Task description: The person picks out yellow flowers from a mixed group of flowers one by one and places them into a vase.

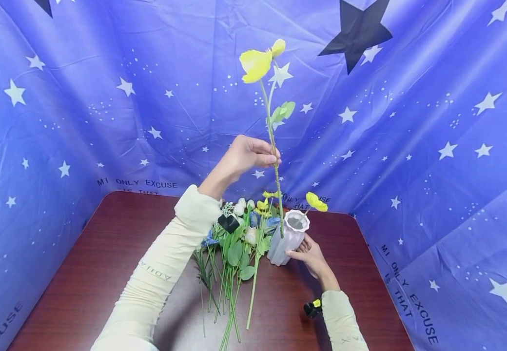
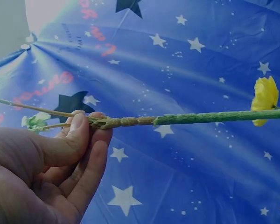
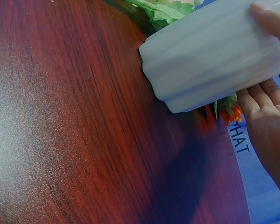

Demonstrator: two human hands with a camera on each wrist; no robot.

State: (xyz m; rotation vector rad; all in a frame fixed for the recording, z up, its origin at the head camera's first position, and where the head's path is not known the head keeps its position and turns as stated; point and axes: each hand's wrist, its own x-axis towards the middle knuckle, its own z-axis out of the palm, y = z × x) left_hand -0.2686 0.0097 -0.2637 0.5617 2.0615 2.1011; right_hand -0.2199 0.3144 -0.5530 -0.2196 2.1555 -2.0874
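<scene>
My left hand (image 1: 251, 155) pinches the stem of a yellow artificial flower (image 1: 255, 66) between thumb and fingers. The flower stands nearly upright, bloom and bud at the top, and its lower stem end hangs in front of the vase's left side. In the left wrist view, the green-wrapped stem (image 2: 200, 116) runs out beyond the fingertips. My right hand (image 1: 310, 256) holds a pale, ribbed vase (image 1: 282, 248) round its side, thumb on the near face. Another yellow flower (image 1: 316, 201) rises from the scalloped mouth of the vase; its stem inside is hidden.
Left of the vase, a heap of artificial flowers (image 1: 236, 248) with white, blue and yellow blooms lies on the dark wooden table (image 1: 104, 273). An orange flower (image 3: 231, 114) shows behind the vase. Blue star-printed cloth (image 1: 170, 122) encloses the table at the back and sides.
</scene>
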